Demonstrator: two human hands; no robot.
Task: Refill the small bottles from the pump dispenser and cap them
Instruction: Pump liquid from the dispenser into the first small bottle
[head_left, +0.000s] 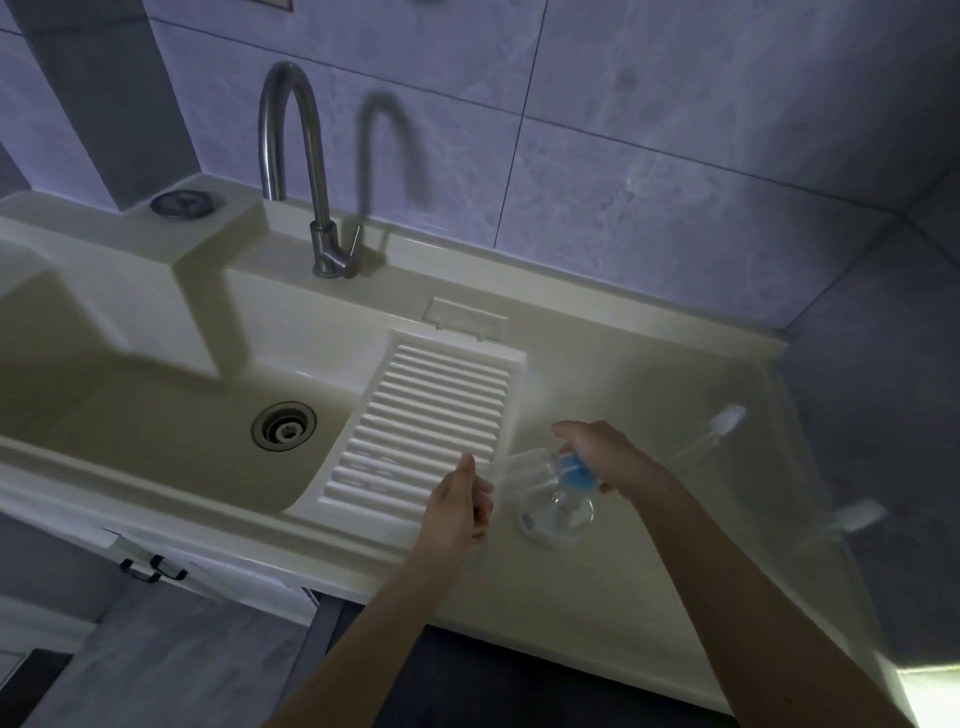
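The right hand (597, 457) reaches down from above onto the blue pump head (571, 467) of the clear dispenser (556, 514), fingers curled over it; motion blur hides how firmly they press. The left hand (462, 499) is loosely curled, thumb up, around a small clear bottle (519, 465) held tilted with one end toward the pump; the bottle is blurred, so whether nozzle and mouth touch cannot be told. The dispenser stands on a cream counter (649, 597), just right of the ribbed washboard (431, 426) that slopes into the sink (156, 415). Well to the right, two more small clear bottles with white caps sit on the counter: one (722, 423) farther back, another (852, 517) nearer the right edge; both are faint and blurred. In the basin lies a round metal drain (284, 425), and behind it a curved steel faucet (306, 171) rises from the rim, casting a shadow on the grey marbled wall tiles (675, 130). A round metal plug (184, 202) sits on the raised ledge at the back left. Below the counter a cabinet handle (153, 569) shows against the floor.
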